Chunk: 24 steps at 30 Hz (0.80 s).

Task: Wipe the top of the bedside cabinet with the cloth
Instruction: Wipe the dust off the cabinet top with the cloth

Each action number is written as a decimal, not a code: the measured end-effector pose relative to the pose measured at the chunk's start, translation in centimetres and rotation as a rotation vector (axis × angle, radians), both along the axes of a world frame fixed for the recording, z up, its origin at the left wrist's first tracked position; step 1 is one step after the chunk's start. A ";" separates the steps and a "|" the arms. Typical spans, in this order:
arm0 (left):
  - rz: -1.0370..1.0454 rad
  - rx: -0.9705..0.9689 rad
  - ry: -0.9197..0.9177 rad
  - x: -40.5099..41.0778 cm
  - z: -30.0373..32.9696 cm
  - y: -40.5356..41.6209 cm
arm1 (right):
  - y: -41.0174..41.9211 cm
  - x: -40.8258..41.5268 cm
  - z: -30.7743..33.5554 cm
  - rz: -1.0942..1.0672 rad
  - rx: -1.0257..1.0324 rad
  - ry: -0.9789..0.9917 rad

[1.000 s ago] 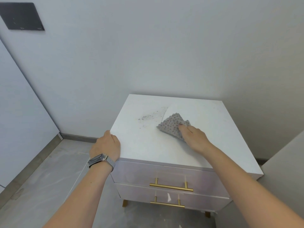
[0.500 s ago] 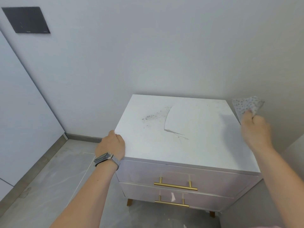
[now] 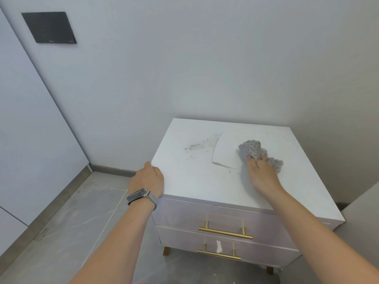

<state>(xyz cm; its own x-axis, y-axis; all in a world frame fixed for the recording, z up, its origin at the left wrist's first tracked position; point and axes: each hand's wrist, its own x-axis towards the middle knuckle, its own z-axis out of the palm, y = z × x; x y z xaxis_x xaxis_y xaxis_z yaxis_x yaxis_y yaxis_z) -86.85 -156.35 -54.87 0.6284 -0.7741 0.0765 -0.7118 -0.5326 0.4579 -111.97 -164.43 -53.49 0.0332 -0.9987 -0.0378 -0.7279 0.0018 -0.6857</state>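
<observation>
The white bedside cabinet (image 3: pixel 190 181) stands against the wall, with two drawers and gold handles. Its top carries a patch of grey dust (image 3: pixel 198 145) left of the middle, and a cleaner wiped area to the right of it. A grey dotted cloth (image 3: pixel 253 150) lies bunched on the top, right of centre. My right hand (image 3: pixel 259 171) grips the cloth's near part and presses it onto the surface. My left hand (image 3: pixel 148 178), with a watch on the wrist, rests on the cabinet's front left corner, fingers over the edge.
A white wall rises right behind the cabinet, and a dark panel (image 3: pixel 49 27) hangs on it at the upper left. A white cupboard side (image 3: pixel 24 130) runs along the left. Grey floor tiles (image 3: pixel 67 222) lie to the left. A pale surface (image 3: pixel 365 212) borders the right.
My right hand, which had swung off the right edge with the cloth lifted, has come back and set the cloth down on the top right of centre. The left hand has stayed put.
</observation>
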 end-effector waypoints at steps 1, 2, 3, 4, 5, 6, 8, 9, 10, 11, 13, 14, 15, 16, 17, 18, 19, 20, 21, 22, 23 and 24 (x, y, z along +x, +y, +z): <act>-0.001 -0.003 0.002 0.0 0.0 0.0 | 0.5 0.9 0.4 0.018 0.018 -0.039; -0.001 -0.007 0.004 0.0 0.0 0.0 | 0.8 1.7 0.6 0.037 0.031 -0.077; -0.001 -0.009 0.004 0.0 0.0 0.0 | 1.0 2.4 0.8 0.061 0.045 -0.109; -0.001 -0.008 0.004 0.0 0.0 0.0 | 1.3 3.0 0.8 0.087 0.057 -0.141; 0.000 -0.009 0.002 0.0 0.0 0.0 | 1.4 3.5 0.8 0.104 0.079 -0.188; 0.001 -0.009 -0.002 0.0 0.0 0.0 | 1.5 3.9 0.7 0.105 0.132 -0.269; 0.000 -0.015 -0.010 0.1 -0.1 0.0 | 1.4 4.7 0.6 0.092 0.219 -0.370; -0.001 -0.017 -0.013 0.1 -0.1 -0.1 | 1.4 4.9 0.7 0.096 0.225 -0.365; -0.002 -0.017 -0.014 0.1 -0.2 -0.1 | 1.4 5.0 0.8 0.086 0.234 -0.393; -0.002 -0.018 -0.015 0.1 -0.2 -0.1 | 1.4 5.0 1.2 0.077 0.234 -0.443; -0.001 -0.023 -0.015 0.2 -0.4 -0.2 | 0.9 4.8 1.8 0.000 0.260 -0.649; 0.000 -0.027 -0.012 0.2 -0.4 -0.2 | 0.7 4.4 2.4 -0.049 0.275 -0.798; 0.002 -0.029 -0.008 0.2 -0.5 -0.2 | 0.9 3.8 3.3 -0.078 0.277 -0.949; 0.002 -0.031 -0.005 0.3 -0.5 -0.2 | 1.0 2.8 4.1 -0.102 0.248 -1.044; 0.002 -0.032 -0.005 0.3 -0.5 -0.2 | 0.9 1.7 4.8 -0.125 0.191 -1.090; 0.001 -0.032 -0.005 0.3 -0.5 -0.2 | 0.8 0.5 5.4 -0.154 0.104 -1.050; 0.001 -0.032 -0.005 0.4 -0.5 -0.2 | 0.8 -0.7 6.0 -0.181 0.011 -0.955; -0.001 -0.031 -0.004 0.4 -0.6 -0.2 | 1.0 -1.8 6.4 -0.210 -0.087 -0.833; -0.003 -0.032 -0.002 0.5 -0.6 -0.2 | 1.4 -3.0 6.7 -0.243 -0.153 -0.709; -0.004 -0.032 0.000 0.5 -0.6 -0.2 | 2.0 -4.0 6.9 -0.266 -0.196 -0.607; -0.003 -0.032 0.000 0.5 -0.7 -0.3 | 2.5 -5.0 6.8 -0.278 -0.229 -0.509; -0.003 -0.030 0.002 0.6 -0.8 -0.3 | 3.1 -6.0 6.5 -0.271 -0.262 -0.382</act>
